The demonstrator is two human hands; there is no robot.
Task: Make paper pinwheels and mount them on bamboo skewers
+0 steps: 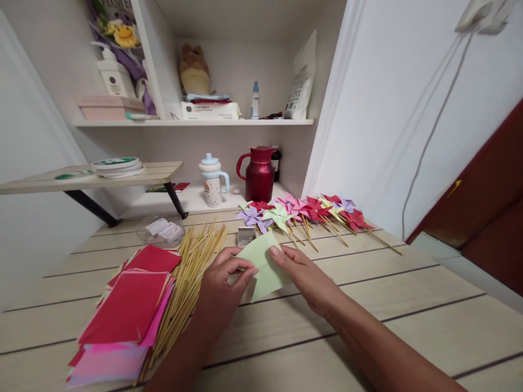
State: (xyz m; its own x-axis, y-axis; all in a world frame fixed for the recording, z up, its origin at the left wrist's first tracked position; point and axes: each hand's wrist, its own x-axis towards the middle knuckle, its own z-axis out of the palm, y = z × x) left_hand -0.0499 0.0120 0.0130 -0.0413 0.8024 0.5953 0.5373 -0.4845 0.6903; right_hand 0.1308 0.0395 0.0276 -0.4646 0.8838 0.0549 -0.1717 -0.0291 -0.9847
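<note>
Both hands met at centre frame over the wooden table (pixel 368 326); the left hand (pixel 223 283) pinched the left edge of a pale green paper sheet (pixel 265 267) between thumb and fingertips, and the right hand (pixel 304 275) gripped its right edge with the thumb on top; the sheet was lifted slightly at its upper corner, its lower part lying on or just above the boards; which, could not be told. Just left of the left hand lay a loose bundle of bamboo sticks (pixel 188 283), fanned toward upper centre; further left, a stack of red and pink paper squares (pixel 131 310) sat skewed at lower left. A row of finished pinwheels (pixel 302 212) lay above the hands at centre right, a small white box (pixel 245 235) just beside them. Risks as judged: the thin sheet could crease off-line or tear if the two pinches pulled unevenly; the left wrist was near the sticks, so a sideways sweep could scatter them or push them into the skewed stack, which could slide; a forward reach could disturb the pinwheels; the red jug (pixel 259 174) and cup (pixel 212 185) stood well apart at upper centre, low concern.
</note>
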